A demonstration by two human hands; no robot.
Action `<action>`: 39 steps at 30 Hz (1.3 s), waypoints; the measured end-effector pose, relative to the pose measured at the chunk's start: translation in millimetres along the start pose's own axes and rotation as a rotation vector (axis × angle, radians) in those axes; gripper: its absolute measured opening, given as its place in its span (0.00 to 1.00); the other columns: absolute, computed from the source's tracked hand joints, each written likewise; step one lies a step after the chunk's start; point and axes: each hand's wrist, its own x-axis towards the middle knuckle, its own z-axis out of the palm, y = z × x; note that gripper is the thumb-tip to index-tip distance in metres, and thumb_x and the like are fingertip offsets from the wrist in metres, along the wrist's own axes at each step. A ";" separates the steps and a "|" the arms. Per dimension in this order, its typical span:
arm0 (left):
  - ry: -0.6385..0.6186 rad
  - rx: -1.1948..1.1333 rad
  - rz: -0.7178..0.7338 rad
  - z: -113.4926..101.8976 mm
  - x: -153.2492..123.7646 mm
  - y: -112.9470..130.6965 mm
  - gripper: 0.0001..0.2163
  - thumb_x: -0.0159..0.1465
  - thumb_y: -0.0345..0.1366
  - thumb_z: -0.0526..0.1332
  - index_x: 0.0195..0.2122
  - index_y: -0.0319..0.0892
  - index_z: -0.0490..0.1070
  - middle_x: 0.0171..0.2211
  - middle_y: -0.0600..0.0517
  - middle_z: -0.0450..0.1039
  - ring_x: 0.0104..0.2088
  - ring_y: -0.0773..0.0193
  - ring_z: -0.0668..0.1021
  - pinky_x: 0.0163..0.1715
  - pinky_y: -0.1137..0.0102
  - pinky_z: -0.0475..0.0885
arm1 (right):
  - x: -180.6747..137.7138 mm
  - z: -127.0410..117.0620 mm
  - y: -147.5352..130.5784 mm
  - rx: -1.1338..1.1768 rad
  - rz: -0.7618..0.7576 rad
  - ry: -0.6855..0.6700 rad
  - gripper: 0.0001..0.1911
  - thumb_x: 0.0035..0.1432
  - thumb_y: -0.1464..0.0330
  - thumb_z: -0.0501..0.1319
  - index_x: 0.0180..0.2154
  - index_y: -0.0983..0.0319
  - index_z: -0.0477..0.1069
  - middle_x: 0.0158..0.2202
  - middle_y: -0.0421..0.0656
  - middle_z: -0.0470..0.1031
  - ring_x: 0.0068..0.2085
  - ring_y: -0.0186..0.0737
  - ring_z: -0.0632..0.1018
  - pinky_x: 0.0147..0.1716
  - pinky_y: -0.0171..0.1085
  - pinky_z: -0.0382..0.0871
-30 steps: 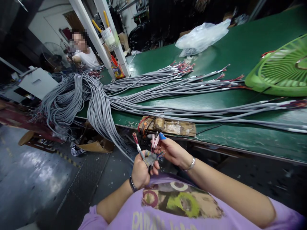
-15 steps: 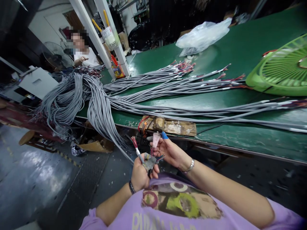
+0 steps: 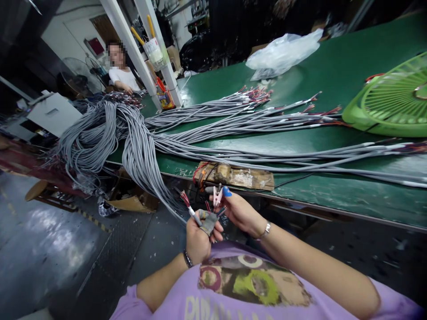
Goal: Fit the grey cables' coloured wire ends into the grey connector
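My left hand [image 3: 199,240] is closed round the end of a grey cable [image 3: 194,216], with grey tape wrapped about the thumb. Red and dark wires [image 3: 184,197] fan out from the cable's white-banded end. More thin coloured wires [image 3: 221,211] poke out beyond the taped thumb, towards the other hand. Just to the right, my right hand [image 3: 240,212] pinches a small pink clip [image 3: 217,196] that looks like a clothespin. A blue cover sits on that thumb's tip. The fingers behind the clip are partly hidden.
Grey cable bundles [image 3: 140,142] drape over the green table [image 3: 327,58]. A wooden block [image 3: 247,177] lies at the near edge. A green fan [image 3: 390,100], a plastic bag [image 3: 283,53] and a white post [image 3: 156,49] stand farther off. Another person [image 3: 125,78] is at the back left.
The pink clip has turned, and its two legs now show. My left hand has shifted slightly, its taped thumb lying flatter. The person at the back has lowered a hand.
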 end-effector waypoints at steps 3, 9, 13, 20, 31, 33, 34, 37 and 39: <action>-0.006 0.019 0.009 0.2 1.9 -3.5 0.10 0.54 0.40 0.63 0.26 0.40 0.65 0.18 0.54 0.72 0.13 0.72 0.70 0.11 0.79 0.53 | 3.7 2.5 1.5 0.156 0.074 -0.011 0.17 0.45 0.55 0.67 0.30 0.63 0.75 0.29 0.42 0.75 0.28 0.33 0.71 0.28 0.33 0.65; 0.000 0.076 0.018 0.5 3.4 -5.8 0.10 0.56 0.39 0.62 0.25 0.39 0.65 0.18 0.55 0.72 0.12 0.73 0.70 0.10 0.80 0.53 | 6.6 3.3 4.7 0.234 0.061 0.036 0.16 0.43 0.58 0.69 0.31 0.63 0.76 0.28 0.42 0.76 0.27 0.33 0.72 0.28 0.32 0.66; -0.021 0.090 0.020 -0.9 2.2 -7.2 0.11 0.57 0.40 0.62 0.24 0.39 0.65 0.17 0.55 0.72 0.12 0.73 0.70 0.10 0.80 0.54 | 4.1 2.2 3.8 0.244 0.090 0.011 0.17 0.48 0.56 0.66 0.31 0.63 0.75 0.27 0.42 0.75 0.28 0.33 0.72 0.26 0.32 0.66; -0.025 0.075 0.054 -10.3 -5.3 -8.9 0.10 0.57 0.40 0.62 0.26 0.39 0.65 0.19 0.54 0.72 0.13 0.72 0.71 0.11 0.80 0.55 | -1.6 -0.5 -3.8 0.195 0.175 -0.113 0.20 0.54 0.52 0.59 0.33 0.62 0.72 0.28 0.42 0.73 0.26 0.32 0.70 0.25 0.32 0.65; 0.027 0.013 0.053 -1.3 0.9 -1.7 0.10 0.56 0.40 0.62 0.27 0.40 0.64 0.19 0.55 0.72 0.13 0.73 0.70 0.11 0.80 0.55 | -3.4 0.6 -4.5 0.177 0.114 -0.041 0.16 0.47 0.56 0.66 0.32 0.62 0.74 0.27 0.40 0.72 0.28 0.32 0.71 0.28 0.32 0.66; 0.026 0.027 0.036 -0.3 3.1 -2.7 0.10 0.56 0.40 0.62 0.27 0.40 0.64 0.18 0.55 0.72 0.13 0.73 0.70 0.11 0.80 0.55 | -1.7 1.4 -4.2 0.205 0.118 -0.017 0.14 0.46 0.58 0.67 0.31 0.62 0.74 0.28 0.40 0.73 0.29 0.32 0.71 0.30 0.33 0.66; 0.023 0.037 0.034 0.1 4.0 -3.4 0.10 0.56 0.40 0.62 0.27 0.40 0.64 0.18 0.55 0.71 0.13 0.73 0.70 0.11 0.80 0.54 | -0.7 1.9 -4.0 0.212 0.113 -0.013 0.14 0.46 0.58 0.68 0.30 0.62 0.74 0.28 0.40 0.74 0.29 0.32 0.71 0.30 0.33 0.65; 0.021 0.067 0.034 0.9 5.8 -4.8 0.10 0.55 0.40 0.62 0.26 0.40 0.63 0.18 0.55 0.71 0.12 0.74 0.69 0.10 0.80 0.53 | 1.0 3.7 -3.3 0.216 0.085 -0.025 0.13 0.46 0.58 0.68 0.29 0.62 0.75 0.27 0.39 0.74 0.28 0.32 0.71 0.30 0.33 0.65; 0.032 0.071 0.023 1.1 6.4 -4.8 0.10 0.55 0.40 0.62 0.25 0.40 0.63 0.17 0.55 0.71 0.12 0.74 0.69 0.10 0.80 0.52 | 0.8 5.0 -3.3 0.222 0.072 -0.035 0.14 0.45 0.58 0.68 0.29 0.62 0.75 0.26 0.40 0.75 0.28 0.33 0.71 0.30 0.34 0.65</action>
